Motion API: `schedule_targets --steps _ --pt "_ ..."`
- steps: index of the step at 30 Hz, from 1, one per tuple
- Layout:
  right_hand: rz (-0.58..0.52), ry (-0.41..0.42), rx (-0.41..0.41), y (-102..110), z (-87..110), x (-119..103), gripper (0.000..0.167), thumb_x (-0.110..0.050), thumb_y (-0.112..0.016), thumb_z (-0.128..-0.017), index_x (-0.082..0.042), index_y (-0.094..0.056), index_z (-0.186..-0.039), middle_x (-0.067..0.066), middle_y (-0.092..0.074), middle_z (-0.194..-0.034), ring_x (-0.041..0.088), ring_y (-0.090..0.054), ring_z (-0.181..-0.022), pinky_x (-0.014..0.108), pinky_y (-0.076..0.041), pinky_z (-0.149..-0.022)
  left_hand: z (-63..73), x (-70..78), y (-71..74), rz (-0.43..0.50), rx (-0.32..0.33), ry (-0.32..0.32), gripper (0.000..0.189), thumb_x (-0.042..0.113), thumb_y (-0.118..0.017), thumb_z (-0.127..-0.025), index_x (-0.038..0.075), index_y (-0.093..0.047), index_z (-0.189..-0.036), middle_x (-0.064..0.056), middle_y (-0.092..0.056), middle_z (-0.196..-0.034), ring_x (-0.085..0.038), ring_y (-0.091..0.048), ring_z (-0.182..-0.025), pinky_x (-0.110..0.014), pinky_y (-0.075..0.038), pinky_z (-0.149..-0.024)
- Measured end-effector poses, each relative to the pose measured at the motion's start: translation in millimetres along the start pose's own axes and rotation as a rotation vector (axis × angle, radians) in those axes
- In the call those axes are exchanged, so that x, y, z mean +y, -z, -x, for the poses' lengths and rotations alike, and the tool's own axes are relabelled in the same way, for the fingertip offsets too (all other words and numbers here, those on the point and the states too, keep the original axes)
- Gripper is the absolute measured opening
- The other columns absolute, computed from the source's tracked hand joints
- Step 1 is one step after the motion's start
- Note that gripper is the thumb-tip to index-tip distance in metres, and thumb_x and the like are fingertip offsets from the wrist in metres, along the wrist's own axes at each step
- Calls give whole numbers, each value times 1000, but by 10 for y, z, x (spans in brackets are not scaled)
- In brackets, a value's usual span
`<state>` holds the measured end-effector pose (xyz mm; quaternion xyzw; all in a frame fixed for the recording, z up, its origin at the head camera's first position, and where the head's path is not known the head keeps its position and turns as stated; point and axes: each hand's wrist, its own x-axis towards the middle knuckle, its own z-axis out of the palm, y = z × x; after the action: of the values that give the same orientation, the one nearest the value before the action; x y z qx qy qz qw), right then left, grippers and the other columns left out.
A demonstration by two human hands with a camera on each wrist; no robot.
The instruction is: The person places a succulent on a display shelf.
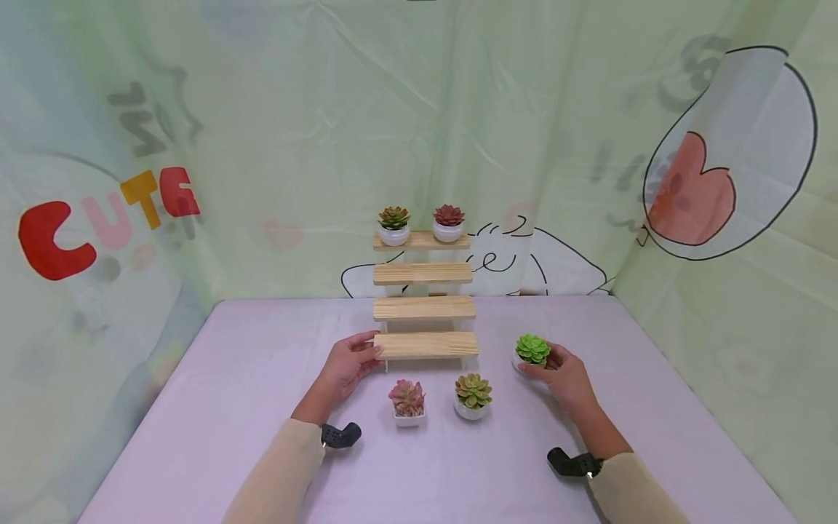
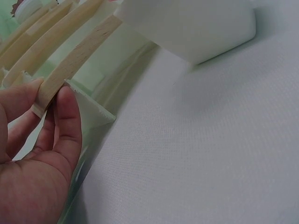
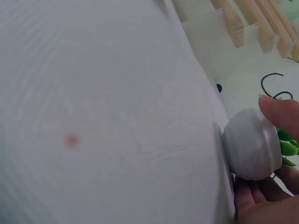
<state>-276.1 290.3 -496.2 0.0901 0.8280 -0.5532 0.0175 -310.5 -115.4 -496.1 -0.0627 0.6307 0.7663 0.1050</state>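
Note:
A tiered wooden shelf (image 1: 425, 345) stands at the middle of the table. My left hand (image 1: 348, 364) pinches the left end of its lowest board, thumb above and fingers below, as the left wrist view shows. Off to the shelf's right, my right hand (image 1: 564, 377) grips a bright green succulent (image 1: 532, 349) by its round white pot (image 3: 250, 144); the pot's base is at the tabletop. In front of the shelf sit a pink succulent (image 1: 407, 399) in a square white pot and a yellow-green succulent (image 1: 473, 391) in a round one.
On the top board stand a dark green succulent (image 1: 394, 218) and a dark red succulent (image 1: 448, 216), both in white pots. A pale cloth covers the table (image 1: 196, 437). Printed curtains (image 1: 314, 145) hang behind and at both sides.

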Motion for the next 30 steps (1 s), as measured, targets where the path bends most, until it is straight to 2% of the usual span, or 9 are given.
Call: schedule_targets --steps 3,14,20,30 --pt "-10 -12 5 -9 -4 7 92 -27 -82 -89 1 -29 -159 25 -42 -157 35 -44 -143 0 -41 -78 0 -8 3 -1 -4 -3 49 3 -69 -96 3 -57 -144 -16 -65 -120 -19 -70 -96 -33 -63 -87" --pt "-22 -21 21 -16 -2 19 91 -28 -82 -89 3 -30 -158 27 -42 -156 35 -44 -142 1 -44 -78 -12 -13 -3 3 2 1 48 2 -69 -96 4 -58 -143 -15 -65 -118 -18 -70 -95 -33 -64 -85" --pt "-53 -21 8 -22 3 18 91 -25 -81 -90 2 -29 -159 25 -39 -159 34 -41 -146 -1 -42 -78 -19 -8 -8 -5 17 11 48 3 -69 -96 6 -59 -143 -16 -64 -120 -18 -70 -97 -33 -63 -88" --pt "-39 -18 11 -20 0 30 90 -26 -80 -90 0 -29 -159 25 -39 -159 35 -41 -146 0 -43 -79 -10 -6 -8 -5 17 17 48 4 -69 -96 7 -58 -143 -16 -64 -122 -18 -70 -98 -34 -63 -89"
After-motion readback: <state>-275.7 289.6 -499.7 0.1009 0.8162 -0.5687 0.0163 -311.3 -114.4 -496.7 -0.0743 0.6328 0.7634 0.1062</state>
